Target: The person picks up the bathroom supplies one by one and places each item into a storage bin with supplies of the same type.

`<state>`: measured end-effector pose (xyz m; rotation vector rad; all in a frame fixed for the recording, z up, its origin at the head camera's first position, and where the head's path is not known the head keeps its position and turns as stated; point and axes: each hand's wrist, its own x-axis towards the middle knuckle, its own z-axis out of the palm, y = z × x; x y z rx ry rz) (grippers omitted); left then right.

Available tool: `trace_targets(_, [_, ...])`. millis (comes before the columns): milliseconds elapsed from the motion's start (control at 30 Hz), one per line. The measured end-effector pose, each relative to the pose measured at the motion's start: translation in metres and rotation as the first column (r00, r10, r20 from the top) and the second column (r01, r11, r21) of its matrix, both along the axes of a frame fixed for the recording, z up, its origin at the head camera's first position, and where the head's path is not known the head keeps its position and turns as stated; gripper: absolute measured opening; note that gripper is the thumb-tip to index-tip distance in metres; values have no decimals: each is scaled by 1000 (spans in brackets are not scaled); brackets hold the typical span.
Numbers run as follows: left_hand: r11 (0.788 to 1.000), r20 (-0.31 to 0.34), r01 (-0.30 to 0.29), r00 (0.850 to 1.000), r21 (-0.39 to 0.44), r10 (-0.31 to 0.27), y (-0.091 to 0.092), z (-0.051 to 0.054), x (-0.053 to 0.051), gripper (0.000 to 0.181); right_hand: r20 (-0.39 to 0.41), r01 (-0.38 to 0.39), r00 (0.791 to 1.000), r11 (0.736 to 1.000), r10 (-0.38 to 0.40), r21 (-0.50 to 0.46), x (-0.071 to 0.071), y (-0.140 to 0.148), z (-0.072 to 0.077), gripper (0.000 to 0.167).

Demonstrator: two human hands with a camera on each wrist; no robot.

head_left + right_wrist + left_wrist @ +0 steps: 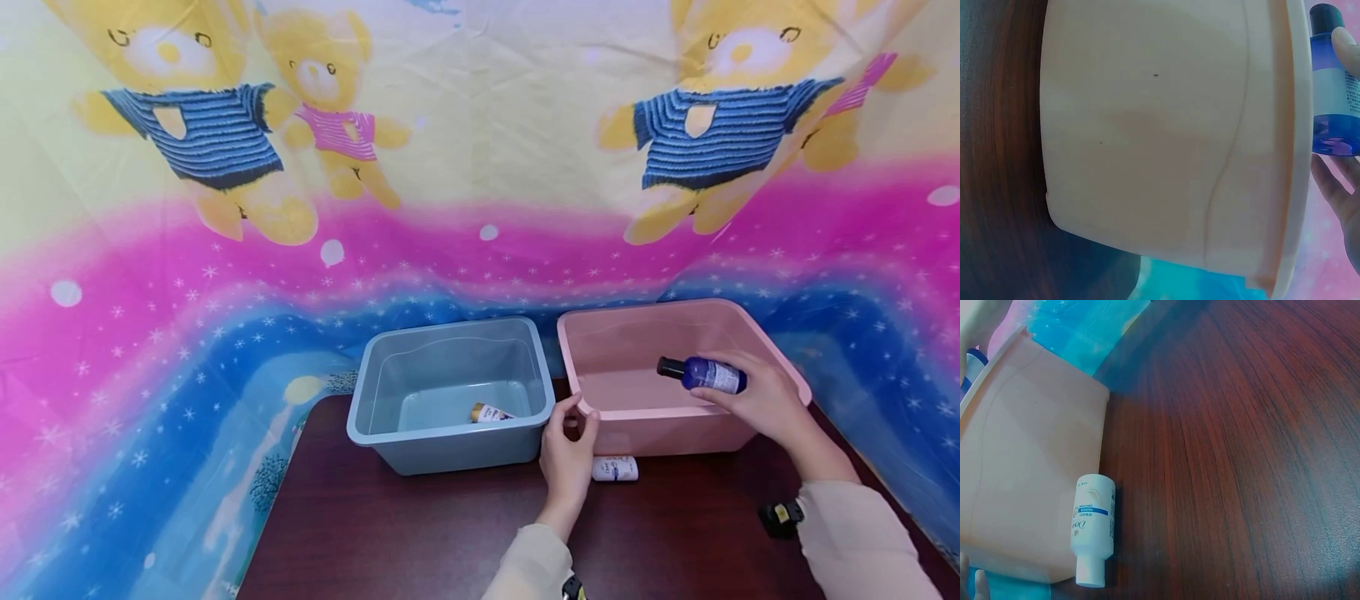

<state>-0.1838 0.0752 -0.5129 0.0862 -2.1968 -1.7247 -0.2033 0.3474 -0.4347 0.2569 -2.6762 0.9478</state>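
My right hand (757,396) grips a dark blue bottle (716,376) with a black cap and a pale label, held on its side over the pink bin (675,433). The cap points left. In the right wrist view the same bottle (1332,94) shows beyond the bin's rim, thumb against it. My left hand (568,454) holds the pink bin's near left corner, thumb and finger on either side of it. A white Dove bottle (615,468) lies on the table against the bin's front wall; its label shows in the left wrist view.
A blue-grey bin (457,450) stands left of the pink one, with a small white bottle with a gold cap (491,412) inside. Both bins stand on a dark wood table (390,533). A printed bear cloth (480,167) hangs behind and around it.
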Motion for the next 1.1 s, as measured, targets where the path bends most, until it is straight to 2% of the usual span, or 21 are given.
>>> trace_targets(200, [1000,3,-1,1000,6,1,0,0,1,29,34,2,999,1000,-1,-23,-3,2,-4,64])
trace_targets(733, [1000,-1,-8,1000,-7,8,0,0,0,33,39,-6,999,998,8,-56,-17,7,-7,62])
trace_targets(1100, [1000,-2,-7,1000,-8,7,0,1,0,32,56,-40,997,996,44,-74,-25,8,-10,61])
